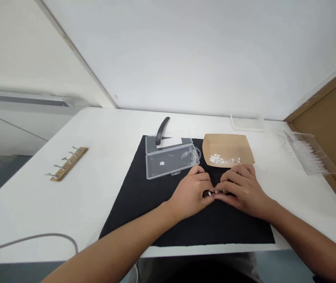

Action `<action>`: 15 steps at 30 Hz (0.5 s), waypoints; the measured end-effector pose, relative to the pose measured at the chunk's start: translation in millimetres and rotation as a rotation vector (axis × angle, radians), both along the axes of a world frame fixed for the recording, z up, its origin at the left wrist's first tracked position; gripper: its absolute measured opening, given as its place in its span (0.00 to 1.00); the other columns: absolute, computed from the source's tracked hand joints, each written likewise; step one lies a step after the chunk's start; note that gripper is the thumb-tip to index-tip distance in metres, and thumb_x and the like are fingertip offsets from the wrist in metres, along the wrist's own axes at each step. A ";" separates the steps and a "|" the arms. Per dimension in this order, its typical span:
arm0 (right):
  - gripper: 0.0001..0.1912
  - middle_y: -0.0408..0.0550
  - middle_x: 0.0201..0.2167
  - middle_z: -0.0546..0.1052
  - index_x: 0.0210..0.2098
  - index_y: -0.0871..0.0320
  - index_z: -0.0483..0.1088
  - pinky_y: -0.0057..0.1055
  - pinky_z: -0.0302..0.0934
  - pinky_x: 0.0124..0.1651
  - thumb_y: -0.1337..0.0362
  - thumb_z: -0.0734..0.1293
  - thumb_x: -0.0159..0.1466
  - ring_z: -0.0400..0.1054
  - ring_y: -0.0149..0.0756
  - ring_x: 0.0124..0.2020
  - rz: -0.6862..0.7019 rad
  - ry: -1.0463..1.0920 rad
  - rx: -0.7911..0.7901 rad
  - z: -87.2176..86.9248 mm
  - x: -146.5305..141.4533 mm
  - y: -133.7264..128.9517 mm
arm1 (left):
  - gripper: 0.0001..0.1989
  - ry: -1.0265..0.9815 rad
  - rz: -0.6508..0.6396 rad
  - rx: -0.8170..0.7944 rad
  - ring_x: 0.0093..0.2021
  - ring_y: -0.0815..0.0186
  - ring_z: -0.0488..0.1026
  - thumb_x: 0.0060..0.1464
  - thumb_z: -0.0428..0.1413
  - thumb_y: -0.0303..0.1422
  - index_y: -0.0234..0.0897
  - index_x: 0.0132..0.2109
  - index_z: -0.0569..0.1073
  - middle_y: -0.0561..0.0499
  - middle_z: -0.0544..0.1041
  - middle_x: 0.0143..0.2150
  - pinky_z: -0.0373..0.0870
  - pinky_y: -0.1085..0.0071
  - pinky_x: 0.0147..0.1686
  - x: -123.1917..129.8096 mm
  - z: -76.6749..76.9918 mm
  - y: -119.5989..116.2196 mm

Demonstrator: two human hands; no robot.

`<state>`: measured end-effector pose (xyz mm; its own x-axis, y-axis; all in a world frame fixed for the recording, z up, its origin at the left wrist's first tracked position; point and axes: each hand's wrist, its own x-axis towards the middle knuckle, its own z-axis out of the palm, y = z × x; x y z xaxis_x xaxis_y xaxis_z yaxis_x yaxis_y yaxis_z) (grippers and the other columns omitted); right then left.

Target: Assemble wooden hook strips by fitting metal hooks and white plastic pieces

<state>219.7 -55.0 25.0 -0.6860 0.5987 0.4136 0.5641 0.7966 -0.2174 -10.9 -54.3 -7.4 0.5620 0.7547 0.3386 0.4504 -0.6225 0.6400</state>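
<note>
Over the black mat [162, 212], my left hand [189, 192] and my right hand [243, 190] meet with their fingertips almost touching. Both are closed on a small dark strip [206, 193] that carries small white pieces; most of it is hidden by the fingers. My right thumb and fingers pinch near one white piece [216, 192], and a brownish part shows under them. Just beyond my right hand stands a brown paper tray [227, 140] with a heap of small white chips [217, 158]. An open clear plastic case [168, 168] lies beyond my left hand, with clear slivers and a white oval inside.
A curved black nail file [162, 130] rests across the case lid. At left lies a wooden strip with several metal clips [68, 165], and a grey cable [44, 235] nearer the edge. At right are a clear box of nail tips [311, 155] and a white tray [247, 125].
</note>
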 end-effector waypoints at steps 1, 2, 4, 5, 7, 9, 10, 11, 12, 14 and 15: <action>0.05 0.43 0.39 0.80 0.44 0.50 0.78 0.41 0.51 0.50 0.58 0.75 0.70 0.66 0.40 0.43 -0.006 0.008 0.018 0.1 1.9 0.2 | 0.07 -0.002 -0.002 0.002 0.43 0.59 0.67 0.59 0.67 0.29 0.38 0.32 0.79 0.50 0.77 0.32 0.68 0.61 0.47 0.0 -0.3 -0.1; 0.06 0.43 0.39 0.80 0.44 0.49 0.79 0.41 0.52 0.50 0.58 0.75 0.69 0.66 0.40 0.43 -0.014 0.017 0.037 0.6 4.5 0.9 | 0.07 -0.004 -0.003 0.005 0.42 0.59 0.67 0.60 0.67 0.30 0.38 0.33 0.80 0.50 0.77 0.32 0.68 0.61 0.47 0.0 -0.5 -0.2; 0.04 0.42 0.37 0.81 0.43 0.49 0.79 0.41 0.52 0.50 0.59 0.76 0.69 0.67 0.40 0.43 -0.043 0.046 0.089 3.1 12.8 3.9 | 0.06 -0.013 -0.001 0.014 0.42 0.59 0.67 0.62 0.66 0.31 0.38 0.35 0.81 0.50 0.78 0.33 0.68 0.61 0.47 -0.2 -0.5 -0.4; 0.03 0.42 0.36 0.81 0.41 0.49 0.79 0.42 0.52 0.50 0.61 0.75 0.69 0.67 0.40 0.43 -0.067 0.064 0.126 5.1 18.7 6.4 | 0.05 -0.017 0.000 0.018 0.43 0.59 0.68 0.62 0.66 0.31 0.38 0.36 0.81 0.49 0.78 0.33 0.69 0.61 0.47 -0.4 -0.3 -0.5; 0.02 0.42 0.35 0.82 0.39 0.49 0.79 0.43 0.52 0.51 0.62 0.74 0.69 0.69 0.40 0.41 -0.134 0.092 0.187 10.2 34.1 13.3 | 0.04 -0.020 -0.006 0.022 0.43 0.59 0.68 0.62 0.65 0.30 0.38 0.37 0.81 0.49 0.79 0.34 0.69 0.61 0.47 -0.6 0.5 -0.8; 0.07 0.42 0.33 0.82 0.35 0.51 0.78 0.43 0.53 0.50 0.62 0.71 0.71 0.70 0.39 0.38 -0.231 0.119 0.243 15.2 53.6 22.2 | 0.03 -0.022 -0.019 0.024 0.43 0.59 0.69 0.62 0.65 0.29 0.37 0.38 0.80 0.50 0.79 0.35 0.69 0.60 0.48 -0.7 1.6 -1.1; 0.09 0.44 0.33 0.82 0.34 0.51 0.77 0.44 0.54 0.51 0.61 0.69 0.73 0.70 0.40 0.38 -0.312 0.110 0.255 17.0 64.2 27.1 | 0.03 -0.025 -0.024 0.025 0.43 0.59 0.69 0.62 0.65 0.28 0.38 0.38 0.80 0.50 0.80 0.35 0.69 0.61 0.48 -0.6 2.1 -1.2; 0.12 0.45 0.33 0.82 0.34 0.52 0.77 0.44 0.53 0.51 0.59 0.67 0.74 0.70 0.42 0.38 -0.395 0.086 0.263 18.1 74.9 32.3 | 0.02 -0.028 -0.028 0.026 0.43 0.59 0.69 0.62 0.64 0.28 0.38 0.39 0.79 0.50 0.80 0.36 0.70 0.61 0.48 -0.4 2.6 -1.3; 0.13 0.46 0.33 0.82 0.35 0.52 0.78 0.45 0.53 0.50 0.58 0.65 0.75 0.70 0.43 0.39 -0.463 0.034 0.252 18.5 85.2 37.3 | 0.02 -0.032 -0.030 0.026 0.44 0.59 0.69 0.62 0.64 0.27 0.38 0.39 0.79 0.50 0.80 0.36 0.70 0.61 0.49 -0.2 2.9 -1.4; 0.16 0.46 0.31 0.80 0.32 0.53 0.76 0.43 0.54 0.47 0.55 0.65 0.74 0.70 0.43 0.38 -0.543 -0.043 0.227 16.7 103.8 46.5 | 0.02 -0.036 -0.032 0.031 0.45 0.58 0.70 0.62 0.63 0.27 0.38 0.41 0.79 0.49 0.81 0.36 0.70 0.61 0.48 0.1 3.1 -1.4; 0.17 0.46 0.29 0.79 0.30 0.53 0.74 0.41 0.55 0.45 0.54 0.65 0.74 0.69 0.42 0.36 -0.574 -0.058 0.207 14.7 111.4 50.3 | 0.02 -0.036 -0.034 0.034 0.45 0.58 0.70 0.63 0.63 0.27 0.38 0.41 0.78 0.49 0.81 0.36 0.71 0.61 0.48 0.2 3.1 -1.4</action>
<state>331.1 -4.7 39.7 -0.3028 0.7905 0.5323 0.9218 0.3848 -0.0470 -10.7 -55.7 -4.3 0.5741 0.7229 0.3844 0.4052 -0.6588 0.6339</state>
